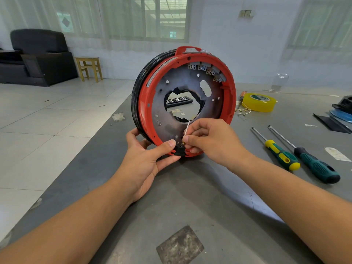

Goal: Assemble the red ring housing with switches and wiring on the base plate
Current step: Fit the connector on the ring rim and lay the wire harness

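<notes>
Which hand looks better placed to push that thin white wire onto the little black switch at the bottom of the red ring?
The right hand: it already pinches the white wire just above the black switch. The left hand is busy steadying the red ring housing upright.

We see red ring housing (142, 103) standing on edge on grey table (190, 197), dark base plate (162, 103) inside it, grey switches (207, 70) along upper rim. Our left hand (146, 159) grips lower rim, thumb beside black switch (180, 150). Our right hand (209, 141) pinches thin white wire (186, 128) just above it. To right — two screwdrivers (297, 155), yellow tape roll (259, 101).
</notes>
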Demonstrator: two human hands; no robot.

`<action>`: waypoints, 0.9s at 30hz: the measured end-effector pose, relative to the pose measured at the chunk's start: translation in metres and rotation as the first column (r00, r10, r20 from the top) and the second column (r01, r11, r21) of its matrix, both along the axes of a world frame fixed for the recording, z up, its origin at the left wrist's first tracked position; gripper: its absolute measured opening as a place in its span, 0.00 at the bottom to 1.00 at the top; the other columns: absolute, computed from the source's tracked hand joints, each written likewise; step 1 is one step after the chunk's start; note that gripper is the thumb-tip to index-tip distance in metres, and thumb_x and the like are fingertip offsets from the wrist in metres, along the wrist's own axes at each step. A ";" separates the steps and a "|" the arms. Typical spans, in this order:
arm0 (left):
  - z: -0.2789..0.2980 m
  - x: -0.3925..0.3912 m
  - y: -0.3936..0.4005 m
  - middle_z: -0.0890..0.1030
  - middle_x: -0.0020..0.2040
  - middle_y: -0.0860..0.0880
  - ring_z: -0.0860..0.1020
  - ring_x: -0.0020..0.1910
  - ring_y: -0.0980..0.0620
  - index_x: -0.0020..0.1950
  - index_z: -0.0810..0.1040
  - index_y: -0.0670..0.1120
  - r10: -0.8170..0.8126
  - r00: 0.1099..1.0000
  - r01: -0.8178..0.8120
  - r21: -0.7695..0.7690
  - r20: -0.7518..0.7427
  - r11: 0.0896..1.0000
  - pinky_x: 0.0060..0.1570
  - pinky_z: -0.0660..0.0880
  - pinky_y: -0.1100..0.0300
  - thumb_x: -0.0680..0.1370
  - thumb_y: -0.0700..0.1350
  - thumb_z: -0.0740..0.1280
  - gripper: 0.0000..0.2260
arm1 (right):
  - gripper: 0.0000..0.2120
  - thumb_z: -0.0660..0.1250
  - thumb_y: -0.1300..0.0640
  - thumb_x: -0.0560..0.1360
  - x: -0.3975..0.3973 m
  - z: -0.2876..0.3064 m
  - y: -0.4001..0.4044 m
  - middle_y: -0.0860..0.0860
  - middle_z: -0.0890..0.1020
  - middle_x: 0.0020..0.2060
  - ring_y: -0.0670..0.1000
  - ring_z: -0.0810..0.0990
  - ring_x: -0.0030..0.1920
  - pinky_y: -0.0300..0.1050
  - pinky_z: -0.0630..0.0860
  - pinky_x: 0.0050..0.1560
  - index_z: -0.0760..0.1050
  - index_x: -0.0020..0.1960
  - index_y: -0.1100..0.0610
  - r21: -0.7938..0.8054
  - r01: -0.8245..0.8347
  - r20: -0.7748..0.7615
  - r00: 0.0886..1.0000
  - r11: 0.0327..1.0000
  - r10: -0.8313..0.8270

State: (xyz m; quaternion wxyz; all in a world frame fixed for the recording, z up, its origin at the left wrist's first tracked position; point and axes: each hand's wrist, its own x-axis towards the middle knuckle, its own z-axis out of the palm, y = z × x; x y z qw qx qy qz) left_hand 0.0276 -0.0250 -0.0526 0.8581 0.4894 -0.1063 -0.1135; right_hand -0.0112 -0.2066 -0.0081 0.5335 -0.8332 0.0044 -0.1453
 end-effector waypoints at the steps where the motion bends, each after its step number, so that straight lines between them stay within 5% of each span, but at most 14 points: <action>1: 0.000 0.000 0.000 0.77 0.68 0.38 0.88 0.50 0.44 0.65 0.66 0.54 0.002 1.000 -0.002 0.001 0.000 1.000 0.46 0.85 0.47 0.63 0.36 0.80 0.37 | 0.04 0.75 0.65 0.75 0.000 0.000 0.000 0.56 0.86 0.35 0.52 0.87 0.37 0.40 0.82 0.37 0.81 0.45 0.59 -0.003 0.000 0.000 1.000 1.000 0.000; 17: 0.002 0.002 0.002 0.80 0.64 0.38 0.88 0.52 0.42 0.68 0.65 0.53 0.019 0.999 -0.021 -0.065 -0.033 0.998 0.47 0.85 0.45 0.64 0.35 0.79 0.39 | 0.05 0.73 0.64 0.77 0.002 -0.014 0.002 0.53 0.86 0.37 0.50 0.87 0.39 0.41 0.83 0.40 0.82 0.48 0.55 0.031 0.002 0.121 0.993 1.000 -0.006; 23: 0.005 0.007 0.006 0.83 0.56 0.41 0.88 0.51 0.43 0.67 0.66 0.50 0.040 0.996 -0.052 -0.142 -0.082 0.989 0.46 0.85 0.46 0.64 0.35 0.79 0.37 | 0.08 0.71 0.63 0.78 -0.007 -0.020 -0.011 0.46 0.79 0.45 0.45 0.79 0.43 0.32 0.73 0.43 0.76 0.53 0.52 -0.236 0.252 0.492 0.864 0.938 -0.108; 27: 0.005 0.015 0.007 0.82 0.59 0.41 0.88 0.52 0.43 0.67 0.65 0.51 0.076 0.994 -0.086 -0.121 -0.081 0.989 0.48 0.85 0.46 0.72 0.32 0.77 0.32 | 0.10 0.68 0.68 0.75 -0.006 -0.028 -0.034 0.49 0.75 0.40 0.47 0.74 0.39 0.32 0.68 0.39 0.74 0.50 0.54 -0.256 0.316 0.414 0.890 0.914 -0.192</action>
